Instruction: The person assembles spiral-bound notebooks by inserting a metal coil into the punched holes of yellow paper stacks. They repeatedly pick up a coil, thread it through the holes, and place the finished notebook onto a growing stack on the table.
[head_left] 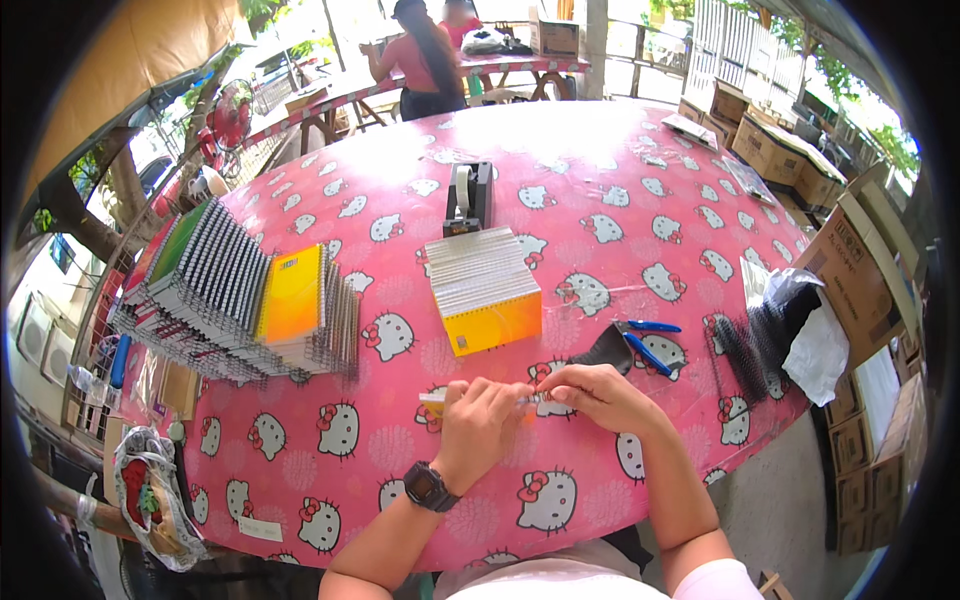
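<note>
Close to the table's near side, my left hand (470,428) is closed around a small yellow-covered spiral notebook (431,401), held edge-on. My fingers hide most of it. At its other end, the fingertips of my right hand (605,395) are pinched together on what looks like its spiral binding; the exact grip is partly hidden. Just beyond my hands stands a block of yellow spiral notebooks (490,325), spines up. Right of that block lie blue-handled cutting pliers (655,352) beside a dark flat piece (603,350).
Tall stacks of spiral notebooks (215,290) fill the table's left. A black tape dispenser (470,197) stands behind the yellow block. Black binding coils (745,360) and crumpled white plastic (815,350) lie right, beside cardboard boxes (850,270). A person (430,60) stands at a far table.
</note>
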